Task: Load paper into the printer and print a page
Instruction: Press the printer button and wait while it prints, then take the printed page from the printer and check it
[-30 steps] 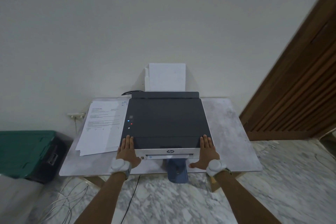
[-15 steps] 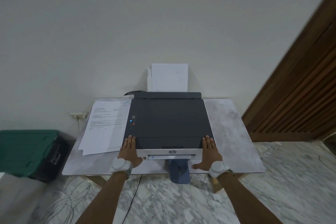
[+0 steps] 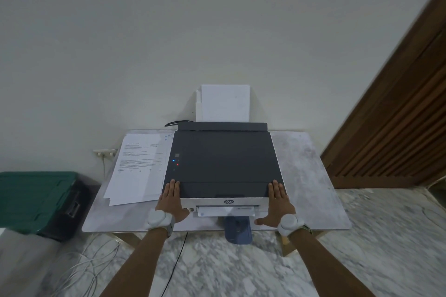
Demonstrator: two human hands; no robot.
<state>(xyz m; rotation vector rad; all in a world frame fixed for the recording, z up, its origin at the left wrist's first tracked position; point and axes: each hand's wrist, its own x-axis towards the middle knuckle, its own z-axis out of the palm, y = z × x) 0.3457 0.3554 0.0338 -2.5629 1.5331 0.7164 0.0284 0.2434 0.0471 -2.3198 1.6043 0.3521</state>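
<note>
Only the head view here, so that's all there is to go on. The printer [image 3: 223,164] sits in the middle of a small marble table [image 3: 311,171], with blank paper [image 3: 224,103] standing upright in the rear feed, so I'd say loading looks done and this is the print or wait-for-output step. A blue light and a red one glow on the left of the dark lid. A white edge shows at the front output slot [image 3: 226,211], but I can't tell if that's a sheet or just the tray. A stack of printed pages [image 3: 138,166] lies just left of the printer.

The left hand [image 3: 170,201] lies flat on the front left corner, fingers straight and together, gripping nothing. The right hand [image 3: 278,202] mirrors it on the front right corner, thumb splayed out over the table, palm down, also holding nothing.

Next move probably calls for freeing a hand to check that red light or catch whatever comes out.
</note>
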